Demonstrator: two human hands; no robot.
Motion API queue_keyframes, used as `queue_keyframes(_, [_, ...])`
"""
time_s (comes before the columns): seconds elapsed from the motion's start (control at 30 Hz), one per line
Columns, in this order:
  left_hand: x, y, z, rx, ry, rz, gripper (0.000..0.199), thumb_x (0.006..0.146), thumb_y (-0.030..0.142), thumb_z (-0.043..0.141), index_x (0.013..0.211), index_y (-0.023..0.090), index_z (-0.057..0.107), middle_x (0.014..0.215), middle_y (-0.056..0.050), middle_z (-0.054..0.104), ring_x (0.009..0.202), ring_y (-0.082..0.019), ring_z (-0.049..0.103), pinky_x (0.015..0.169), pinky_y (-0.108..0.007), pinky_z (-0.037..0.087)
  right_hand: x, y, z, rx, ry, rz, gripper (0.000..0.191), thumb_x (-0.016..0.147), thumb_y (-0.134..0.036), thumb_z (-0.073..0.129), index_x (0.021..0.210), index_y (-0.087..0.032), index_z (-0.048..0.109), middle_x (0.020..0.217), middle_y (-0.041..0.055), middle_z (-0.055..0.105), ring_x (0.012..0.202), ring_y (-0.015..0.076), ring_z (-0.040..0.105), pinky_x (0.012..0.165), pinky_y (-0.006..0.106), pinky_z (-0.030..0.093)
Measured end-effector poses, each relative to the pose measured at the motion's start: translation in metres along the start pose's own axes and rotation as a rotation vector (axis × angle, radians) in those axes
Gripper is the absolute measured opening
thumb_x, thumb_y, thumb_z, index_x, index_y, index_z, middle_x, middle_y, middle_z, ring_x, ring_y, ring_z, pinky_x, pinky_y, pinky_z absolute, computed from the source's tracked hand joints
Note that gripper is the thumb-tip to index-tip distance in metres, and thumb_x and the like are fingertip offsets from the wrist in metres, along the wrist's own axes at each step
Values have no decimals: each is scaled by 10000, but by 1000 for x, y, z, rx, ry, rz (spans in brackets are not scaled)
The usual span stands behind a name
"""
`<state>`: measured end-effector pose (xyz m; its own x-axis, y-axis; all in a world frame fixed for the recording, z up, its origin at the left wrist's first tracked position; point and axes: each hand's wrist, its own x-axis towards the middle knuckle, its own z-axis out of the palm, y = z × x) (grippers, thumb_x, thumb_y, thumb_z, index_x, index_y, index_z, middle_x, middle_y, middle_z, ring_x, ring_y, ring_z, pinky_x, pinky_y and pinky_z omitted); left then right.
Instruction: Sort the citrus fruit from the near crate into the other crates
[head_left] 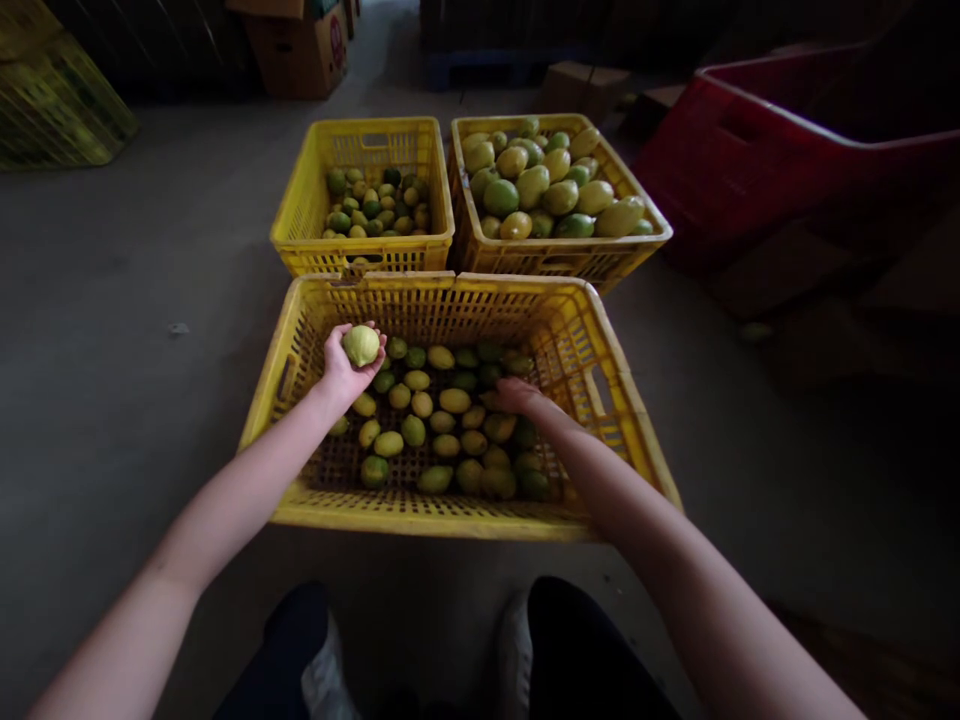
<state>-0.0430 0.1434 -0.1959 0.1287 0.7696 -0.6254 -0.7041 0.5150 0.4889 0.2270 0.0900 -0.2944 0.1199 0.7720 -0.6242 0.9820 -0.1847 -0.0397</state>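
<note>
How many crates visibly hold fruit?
3: the near crate, plus the left crate and right crate side by side beyond it. The red crate and far-left crate may hide more.

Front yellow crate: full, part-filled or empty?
Part-filled. Fruit lies spread across the floor of the front yellow crate, its slotted base shows between pieces, and its walls rise well above them.

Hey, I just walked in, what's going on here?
A person is handling loose green and yellow fruit in the front crate. The left hand holds one pale fruit up; the right hand is down among the others, its grip unclear. Beyond stand two more yellow crates: the right rear crate is heaped, the left rear crate noticeably less full.
</note>
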Motion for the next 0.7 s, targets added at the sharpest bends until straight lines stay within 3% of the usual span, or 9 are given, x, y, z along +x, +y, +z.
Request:
queue_keyframes(0.2, [3, 7, 0, -144, -59, 52, 271, 887, 359, 457, 946, 147, 615, 714, -45, 669, 672, -141, 664, 612, -227, 564, -1, -1, 6, 11, 60, -30, 225, 797, -242, 648, 969, -120, 727, 926, 186, 723, 994, 304, 654, 855, 369, 502])
queue_keyframes(0.37, [4, 8, 0, -195, -117, 89, 335, 916, 370, 375, 930, 146, 623, 736, -55, 678, 747, -161, 684, 736, -303, 584, -3, -2, 6, -7, 64, -28, 250, 827, -261, 620, 985, -101, 730, 1015, 212, 709, 1038, 319, 654, 870, 374, 502])
queue_keyframes(0.53, [0, 8, 0, -194, -177, 6, 243, 848, 246, 431, 935, 155, 639, 703, -18, 663, 672, -120, 664, 692, -236, 568, -3, -6, 8, -51, 50, -11, 335, 777, -292, 685, 1035, -81, 724, 1171, 257, 648, 1113, 368, 619, 881, 411, 507])
queue_keyframes(0.7, [-6, 8, 4, -137, -207, -38, 262, 852, 274, 437, 925, 137, 648, 715, -38, 664, 644, -119, 646, 648, -222, 558, -6, -7, 10, -47, 81, -31, 293, 779, -230, 669, 1008, -58, 731, 1146, 273, 654, 1119, 374, 614, 901, 418, 494])
